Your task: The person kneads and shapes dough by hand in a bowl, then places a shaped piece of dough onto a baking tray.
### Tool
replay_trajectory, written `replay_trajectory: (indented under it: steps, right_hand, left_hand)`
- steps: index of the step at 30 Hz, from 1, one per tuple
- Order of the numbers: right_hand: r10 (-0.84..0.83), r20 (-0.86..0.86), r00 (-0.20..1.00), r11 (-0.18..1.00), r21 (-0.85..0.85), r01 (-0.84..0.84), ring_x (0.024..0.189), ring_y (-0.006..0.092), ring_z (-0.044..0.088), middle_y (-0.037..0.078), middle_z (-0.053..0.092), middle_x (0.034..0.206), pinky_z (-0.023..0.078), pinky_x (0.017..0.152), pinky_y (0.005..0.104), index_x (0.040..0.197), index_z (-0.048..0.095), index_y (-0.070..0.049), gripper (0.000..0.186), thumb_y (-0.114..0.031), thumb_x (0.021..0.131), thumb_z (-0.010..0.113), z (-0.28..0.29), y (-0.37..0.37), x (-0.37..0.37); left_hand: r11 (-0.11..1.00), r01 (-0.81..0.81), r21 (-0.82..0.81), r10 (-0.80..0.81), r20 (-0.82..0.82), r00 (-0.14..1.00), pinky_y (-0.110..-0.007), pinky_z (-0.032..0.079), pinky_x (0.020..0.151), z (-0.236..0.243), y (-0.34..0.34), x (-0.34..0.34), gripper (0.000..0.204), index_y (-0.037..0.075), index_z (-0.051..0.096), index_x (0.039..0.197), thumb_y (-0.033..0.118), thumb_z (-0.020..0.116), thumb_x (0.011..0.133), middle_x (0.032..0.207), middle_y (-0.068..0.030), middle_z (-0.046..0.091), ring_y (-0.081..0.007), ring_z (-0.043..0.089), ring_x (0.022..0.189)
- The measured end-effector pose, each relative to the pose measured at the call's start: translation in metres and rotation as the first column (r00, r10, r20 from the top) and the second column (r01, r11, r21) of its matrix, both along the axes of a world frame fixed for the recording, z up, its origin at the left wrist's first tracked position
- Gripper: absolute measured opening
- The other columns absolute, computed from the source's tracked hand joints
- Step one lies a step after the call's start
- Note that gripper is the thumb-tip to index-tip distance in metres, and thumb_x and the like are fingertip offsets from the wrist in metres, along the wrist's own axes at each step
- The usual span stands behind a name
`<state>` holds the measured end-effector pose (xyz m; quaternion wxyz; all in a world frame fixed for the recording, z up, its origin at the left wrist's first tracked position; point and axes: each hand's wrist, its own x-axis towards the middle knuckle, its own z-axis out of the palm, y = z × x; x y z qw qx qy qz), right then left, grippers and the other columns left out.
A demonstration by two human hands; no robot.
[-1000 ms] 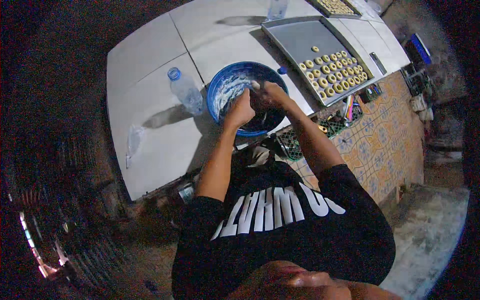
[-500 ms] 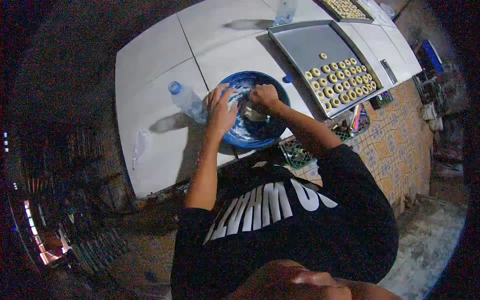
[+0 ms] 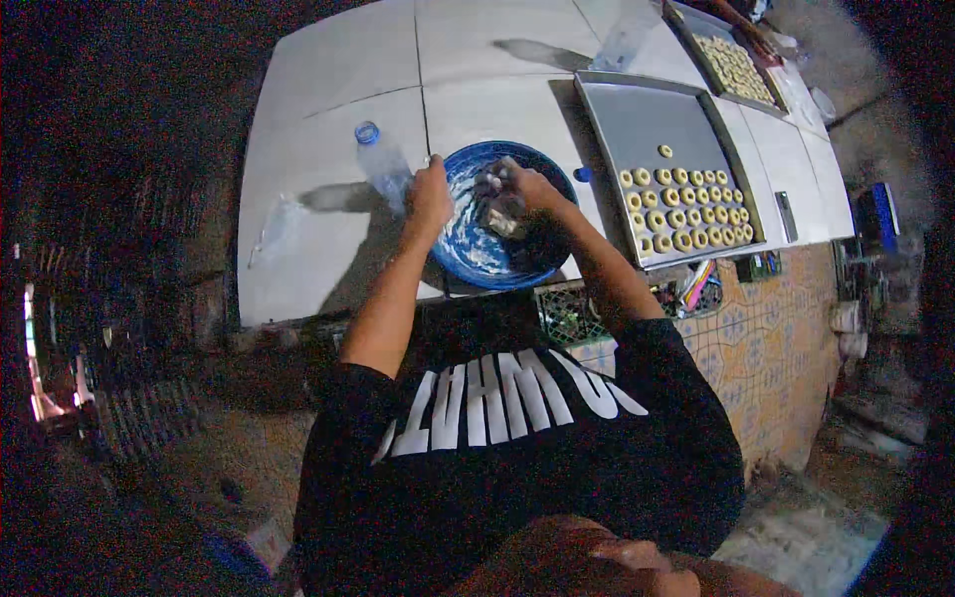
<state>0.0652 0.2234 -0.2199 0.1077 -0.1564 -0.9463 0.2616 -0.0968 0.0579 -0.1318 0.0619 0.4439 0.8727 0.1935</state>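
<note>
A blue bowl [image 3: 468, 259] with pale smears on its inside stands near the table's front edge, with a pale lump of dough [image 3: 505, 221] in it. My left hand [image 3: 431, 199] has its fingers closed over the bowl's left rim. My right hand [image 3: 522, 187] is inside the bowl, above the lump, with whitened, curled fingers; whether they hold anything is unclear. An uncapped clear plastic bottle [image 3: 383, 164] stands just left of the bowl. A small blue cap [image 3: 583, 174] lies to the right of it.
A metal tray [image 3: 647, 114] with several ring-shaped dough pieces is at the right. Another person's arm [image 3: 746, 30] reaches over a second filled tray [image 3: 731, 72] behind it. A clear plastic bag [image 3: 274, 229] lies left; another clear bottle [image 3: 622, 40] is at the back.
My left hand has drawn back to the bowl's left rim and closed there. My right hand still works inside the bowl. The view has shifted, and another person's arm now shows at top right.
</note>
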Motion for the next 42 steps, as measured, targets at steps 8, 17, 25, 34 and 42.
replay_trajectory:
  steps: [8, 17, 25, 34, 42]
  right_hand:
    - [-0.116, 0.414, 0.903, 0.946, 0.322, -0.026, 0.124, 0.0463, 0.043, 0.027, 0.042, 0.136, 0.045, 0.096, 0.0517, 0.143, 0.040, -0.022, 0.066, -0.026, 0.082, 0.068, 0.074, -0.069, 0.048]
    - [-0.358, -0.114, 0.927, 0.900, -0.308, 0.309, 0.086, 0.0398, 0.065, 0.022, 0.065, 0.096, 0.051, 0.078, 0.0490, 0.118, 0.054, -0.005, 0.041, -0.034, 0.089, 0.061, 0.062, -0.046, 0.042]
    - [-0.491, 0.157, 0.857, 0.857, -0.089, 0.507, 0.088, 0.0446, 0.066, 0.026, 0.067, 0.094, 0.052, 0.075, 0.0515, 0.113, 0.059, -0.003, 0.030, -0.025, 0.097, 0.045, 0.094, -0.070, 0.008]
    - [-0.171, -0.109, 0.979, 0.976, 0.116, 0.183, 0.073, 0.0384, 0.066, 0.019, 0.067, 0.082, 0.052, 0.064, 0.0502, 0.091, 0.061, -0.006, 0.016, -0.017, 0.080, 0.063, 0.034, -0.110, -0.031]
    - [0.084, 0.144, 0.986, 0.996, -0.007, -0.084, 0.087, 0.0348, 0.069, 0.021, 0.068, 0.092, 0.054, 0.076, 0.0452, 0.103, 0.065, -0.004, 0.028, -0.021, 0.080, 0.067, 0.070, -0.125, -0.014]
  left_hand:
    - [0.988, 0.025, 0.151, -0.035, 0.062, 0.997, -0.051, 0.049, 0.082, -0.005, -0.009, 0.011, 0.038, 0.005, 0.059, 0.114, 0.002, 0.062, 0.076, 0.099, -0.0229, 0.066, -0.0409, 0.063, 0.096]
    - [0.911, -0.025, 0.412, -0.059, 0.191, 0.980, -0.042, 0.046, 0.095, -0.043, -0.018, -0.001, 0.045, 0.004, 0.058, 0.120, -0.001, 0.066, 0.076, 0.118, -0.0209, 0.062, -0.0379, 0.059, 0.110]
    - [0.912, -0.071, 0.404, -0.122, 0.432, 0.894, -0.041, 0.049, 0.089, -0.055, -0.020, 0.001, 0.042, 0.004, 0.059, 0.117, -0.004, 0.063, 0.076, 0.108, -0.0205, 0.066, -0.0362, 0.062, 0.103]
    - [0.968, 0.017, 0.250, -0.100, 0.324, 0.941, -0.041, 0.049, 0.092, -0.040, -0.016, -0.006, 0.046, 0.002, 0.057, 0.121, -0.003, 0.058, 0.075, 0.109, -0.0233, 0.065, -0.0374, 0.062, 0.106]
    - [0.929, -0.158, 0.336, -0.001, 0.429, 0.904, -0.041, 0.047, 0.096, -0.062, -0.015, -0.012, 0.045, -0.001, 0.057, 0.122, 0.002, 0.063, 0.077, 0.114, -0.0241, 0.063, -0.0393, 0.060, 0.108]
